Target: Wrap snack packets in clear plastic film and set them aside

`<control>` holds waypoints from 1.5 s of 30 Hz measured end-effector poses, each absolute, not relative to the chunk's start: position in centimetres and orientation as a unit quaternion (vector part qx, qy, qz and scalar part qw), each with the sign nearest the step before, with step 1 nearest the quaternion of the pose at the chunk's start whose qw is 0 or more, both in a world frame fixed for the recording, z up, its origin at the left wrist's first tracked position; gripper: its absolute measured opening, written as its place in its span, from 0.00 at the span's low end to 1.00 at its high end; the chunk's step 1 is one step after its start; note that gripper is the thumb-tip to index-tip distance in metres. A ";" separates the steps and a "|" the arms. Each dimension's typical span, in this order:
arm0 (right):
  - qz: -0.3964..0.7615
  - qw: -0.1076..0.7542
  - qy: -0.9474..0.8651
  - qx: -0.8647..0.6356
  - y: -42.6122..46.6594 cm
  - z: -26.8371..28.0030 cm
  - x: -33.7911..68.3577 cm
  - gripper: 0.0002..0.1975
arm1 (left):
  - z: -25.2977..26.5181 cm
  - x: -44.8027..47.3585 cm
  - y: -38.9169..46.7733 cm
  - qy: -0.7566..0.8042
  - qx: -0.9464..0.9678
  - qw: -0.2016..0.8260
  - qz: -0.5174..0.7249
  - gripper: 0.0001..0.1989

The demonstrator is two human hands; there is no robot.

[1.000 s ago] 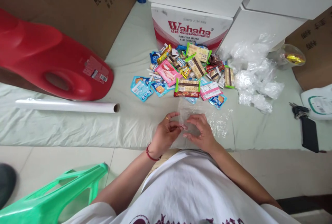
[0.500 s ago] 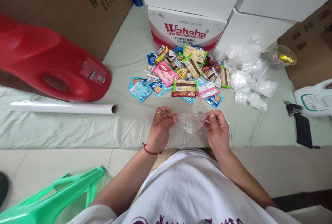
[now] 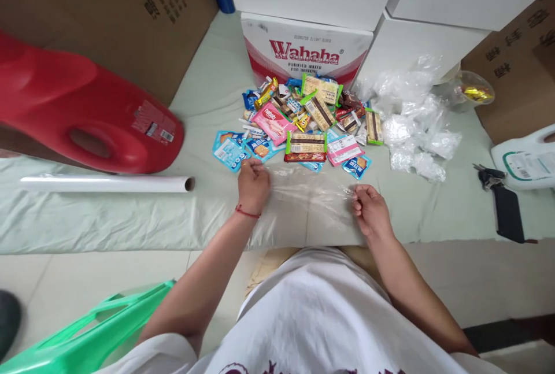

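Observation:
A clear plastic bag [image 3: 310, 192] is stretched flat between my two hands over the front of the table. My left hand [image 3: 254, 186] is closed on its left end, close to the blue snack packets [image 3: 231, 153]. At the bag's right end, my right hand [image 3: 371, 207] pinches the edge between thumb and fingers. Just beyond the bag lies a heap of wrapped snacks, with a pink wafer packet [image 3: 273, 122] and a green-ended biscuit bar [image 3: 306, 143] on the near side. Right of the heap sits a pile of crumpled clear bags [image 3: 418, 125].
A red jug [image 3: 99, 111] and a white roll [image 3: 108, 183] lie to the left. Behind the snacks stands a Wahaha carton [image 3: 307, 47]. Keys with a black case [image 3: 507, 215] and a white bottle [image 3: 526, 157] are at the right. A green stool [image 3: 95, 333] stands below left.
My hands have moved apart, the left one outward and up, the right one slightly outward. The bag between them has gone from bunched to stretched wide.

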State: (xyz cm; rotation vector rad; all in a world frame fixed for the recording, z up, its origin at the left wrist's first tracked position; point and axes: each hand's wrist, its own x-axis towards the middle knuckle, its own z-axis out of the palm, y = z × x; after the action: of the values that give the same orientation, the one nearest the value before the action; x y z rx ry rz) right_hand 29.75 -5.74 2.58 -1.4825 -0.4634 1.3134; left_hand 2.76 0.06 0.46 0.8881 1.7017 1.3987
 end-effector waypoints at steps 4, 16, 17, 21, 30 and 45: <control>0.537 0.529 -0.217 -0.620 -4.5 1.2 29.0 0.19 | 2.3 3.6 -1.5 0.634 0.548 0.149 0.525 0.19; 0.555 0.525 -0.217 -0.608 -4.2 0.9 28.7 0.19 | 1.0 4.3 -1.5 0.405 0.846 0.169 0.301 0.35; 0.557 0.524 -0.217 -0.607 -4.2 1.0 28.8 0.19 | 0.7 4.5 -0.8 0.406 0.850 0.170 0.290 0.34; 0.573 0.506 -0.217 -0.607 -4.2 1.6 29.4 0.21 | 0.2 4.7 1.0 0.435 0.839 0.191 0.265 0.27; 0.599 0.440 -0.240 -0.624 -1.8 3.1 35.9 0.26 | 1.0 0.7 -1.2 0.356 0.869 0.232 0.252 0.16; 0.430 0.331 -0.440 -0.716 1.4 0.9 42.3 0.17 | 0.6 0.3 -2.7 0.309 0.834 0.403 0.217 0.06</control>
State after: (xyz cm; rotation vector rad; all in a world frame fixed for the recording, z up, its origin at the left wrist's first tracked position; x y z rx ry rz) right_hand 42.27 1.45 0.85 -1.8714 -1.1508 1.1231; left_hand 0.25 -2.68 0.55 2.1060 0.7800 0.5473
